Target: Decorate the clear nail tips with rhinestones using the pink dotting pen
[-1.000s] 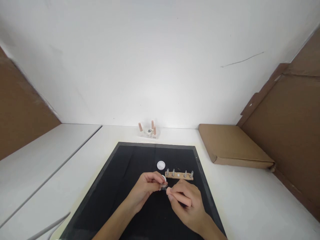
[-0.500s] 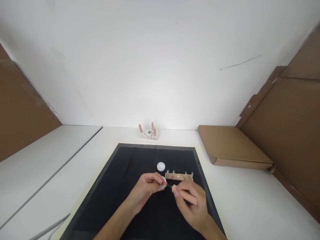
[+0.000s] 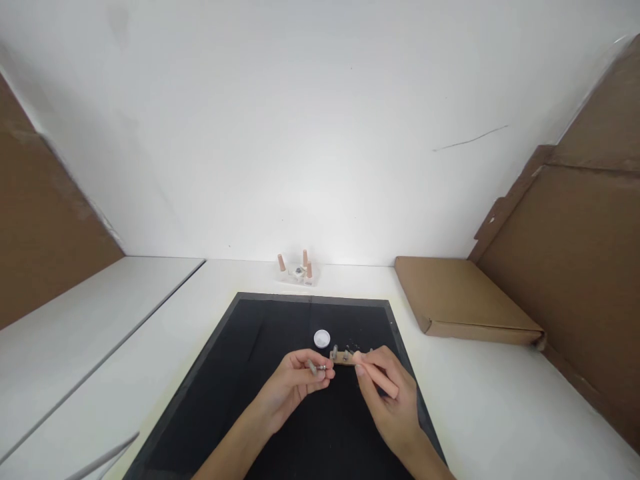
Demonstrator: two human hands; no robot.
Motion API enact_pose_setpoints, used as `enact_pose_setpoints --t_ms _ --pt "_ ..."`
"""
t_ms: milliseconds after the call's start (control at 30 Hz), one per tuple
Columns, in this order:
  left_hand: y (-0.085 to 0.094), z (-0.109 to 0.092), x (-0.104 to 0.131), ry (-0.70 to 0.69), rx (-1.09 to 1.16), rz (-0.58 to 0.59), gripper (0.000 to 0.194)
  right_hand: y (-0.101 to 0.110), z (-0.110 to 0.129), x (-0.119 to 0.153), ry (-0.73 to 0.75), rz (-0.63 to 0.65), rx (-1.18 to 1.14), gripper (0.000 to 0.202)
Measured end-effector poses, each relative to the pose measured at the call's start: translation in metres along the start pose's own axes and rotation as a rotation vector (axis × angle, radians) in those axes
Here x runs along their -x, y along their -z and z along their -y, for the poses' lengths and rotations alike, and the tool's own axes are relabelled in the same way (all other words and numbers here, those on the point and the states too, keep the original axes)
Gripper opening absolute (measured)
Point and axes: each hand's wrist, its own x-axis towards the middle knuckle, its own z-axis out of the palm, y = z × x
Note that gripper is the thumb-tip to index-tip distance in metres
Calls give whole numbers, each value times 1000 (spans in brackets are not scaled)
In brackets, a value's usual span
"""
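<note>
Over the black mat [image 3: 280, 313], my left hand [image 3: 287, 387] pinches a small greyish piece with a metal end [image 3: 316, 367]. A pink-handled tool [image 3: 379, 379] is gripped in my right hand [image 3: 393, 400], its tip pointing up and left over a wooden strip [image 3: 345, 360]. Several small grey pieces stand upright on that strip; my right hand hides its right part. Just beyond the strip's left end lies a small round white dish [image 3: 322, 339].
A clear holder [image 3: 299, 274] with pink-handled items stands by the wall behind the mat. At right is a flat cardboard box [image 3: 465, 293]; cardboard panels [image 3: 575, 267] rise at both sides. A thin grey object [image 3: 107, 457] lies at the lower left.
The tool in my right hand has moved up, its tip now over the strip instead of beside my left hand. The piece in my left hand has turned, showing a metal end. The view has tilted slightly.
</note>
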Motion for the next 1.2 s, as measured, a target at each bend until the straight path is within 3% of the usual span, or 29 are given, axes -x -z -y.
enact_pose_setpoints --t_ms 200,400,533,667,1200 --pt "1 2 0 -8 9 29 20 2 -10 10 -118 -7 -99 18" --pt "5 7 -1 -32 33 58 23 7 -13 0 -308 12 -236 16" --pt "5 6 1 -59 42 60 27 8 -15 -4 -476 84 -316 19" --pt "5 5 0 -75 69 50 29 2 -19 -1 -590 242 -414 24" --pt "5 11 0 -52 -52 182 45 -22 -5 -4 -741 420 -688 37"
